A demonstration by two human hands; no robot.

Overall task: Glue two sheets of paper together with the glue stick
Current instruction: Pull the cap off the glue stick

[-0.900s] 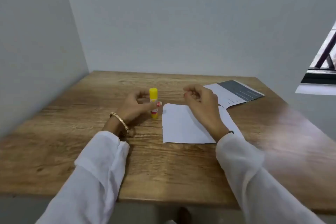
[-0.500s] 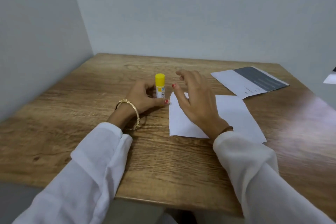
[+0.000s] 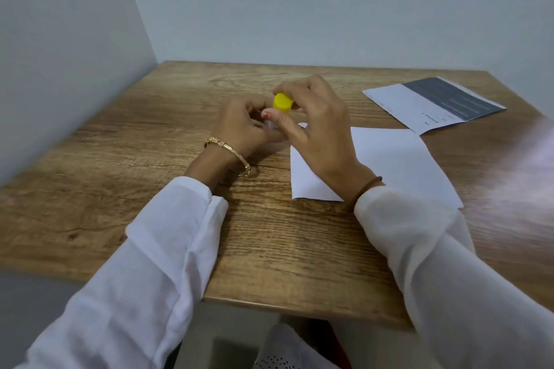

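The glue stick (image 3: 281,105) has a yellow cap and a white body, and both hands hold it just above the wooden table (image 3: 180,117). My left hand (image 3: 242,126) grips the white body, which is mostly hidden by fingers. My right hand (image 3: 311,117) pinches the yellow cap between thumb and fingers. A plain white sheet (image 3: 398,159) lies on the table under my right wrist. A second sheet with a dark grey band (image 3: 431,102) lies at the back right, apart from the first.
Grey walls close off the table's left side and back. The table's front edge (image 3: 299,305) runs across below my forearms. A patterned cloth shows beneath the table at the bottom.
My right hand has moved left from above the white sheet and taken the yellow cap. My left hand has lifted and tilted the glue stick off the table.
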